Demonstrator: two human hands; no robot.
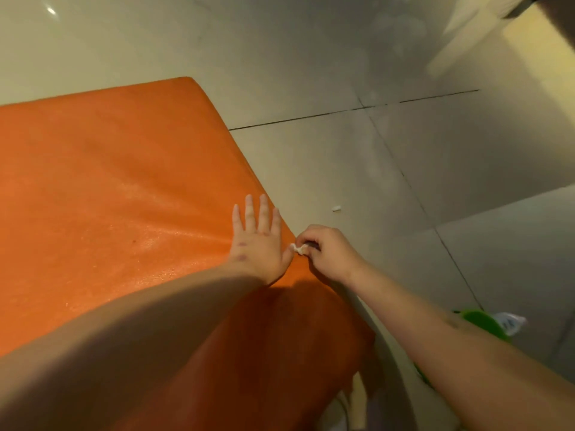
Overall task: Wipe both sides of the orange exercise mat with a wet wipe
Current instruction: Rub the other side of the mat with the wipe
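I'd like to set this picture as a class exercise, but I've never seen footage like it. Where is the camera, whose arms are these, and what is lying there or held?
No machine here: the camera sits on a person's head and looks down, so both bare arms are the wearer's own. An orange exercise mat lies on a pale tiled floor. The left hand rests flat, fingers straight, on the mat near its edge. The right hand pinches a small crumpled white wet wipe at that edge. A tiny white scrap lies on the floor beyond; something green shows at the lower right, partly hidden by the arm.
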